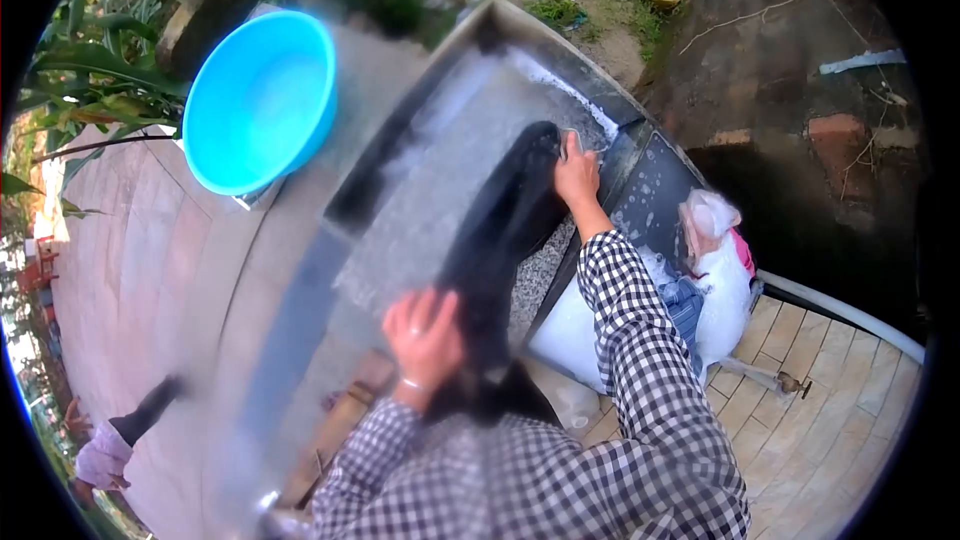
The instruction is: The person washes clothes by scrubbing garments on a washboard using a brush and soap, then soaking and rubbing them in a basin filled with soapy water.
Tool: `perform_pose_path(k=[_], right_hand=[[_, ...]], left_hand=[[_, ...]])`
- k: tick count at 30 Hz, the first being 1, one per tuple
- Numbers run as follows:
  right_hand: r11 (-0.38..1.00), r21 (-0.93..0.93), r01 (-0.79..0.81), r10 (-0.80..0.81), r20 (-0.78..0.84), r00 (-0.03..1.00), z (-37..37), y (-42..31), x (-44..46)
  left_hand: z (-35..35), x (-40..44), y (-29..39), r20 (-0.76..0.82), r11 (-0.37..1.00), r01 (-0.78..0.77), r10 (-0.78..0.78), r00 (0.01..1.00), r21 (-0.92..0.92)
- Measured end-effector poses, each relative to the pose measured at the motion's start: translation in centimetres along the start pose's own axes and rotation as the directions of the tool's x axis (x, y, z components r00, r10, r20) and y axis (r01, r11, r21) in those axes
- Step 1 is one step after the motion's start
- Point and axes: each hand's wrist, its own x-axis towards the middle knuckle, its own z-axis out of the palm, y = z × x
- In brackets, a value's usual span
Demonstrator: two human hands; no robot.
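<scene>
Long black trousers (490, 230) lie lengthwise over a wet, speckled stone washing slab (400, 210), their lower end hanging at my front. My right hand (577, 172) is closed on the far end of the cloth, near the slab's right side. Closer to me, my left hand (425, 335), with a ring and a bracelet, has its fingers curled at the cloth's left edge; motion blurs it somewhat. White suds (565, 90) run along the far inner edge of the slab.
A bright blue basin (260, 100) stands left of the slab. On the right is a sudsy compartment with blue denim (683, 315) and a white bag (722, 295). A tap (790, 383) sticks out over tiles. A person (105, 455) is far left.
</scene>
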Motion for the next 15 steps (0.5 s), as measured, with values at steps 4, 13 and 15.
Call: perform_pose_path(k=[4,13,15], right_hand=[[0.696,0.491,0.524,-0.534,-0.135,0.835,-3.1,-3.2,-12.5],[0.985,0.124,0.117,-0.106,-0.087,0.991,0.4,-1.1,0.9],[0.992,0.109,0.060,-0.066,0.055,0.996,-1.9,-2.3,0.6]], left_hand=[[0.1,0.0,0.2,-0.008,1.000,0.000,-0.001,1.000,-0.012],[0.7,0.2,0.3,-0.014,1.000,-0.003,0.004,1.000,0.031],[1.1,0.2,0.3,-0.032,1.000,-0.005,0.005,0.999,0.016]])
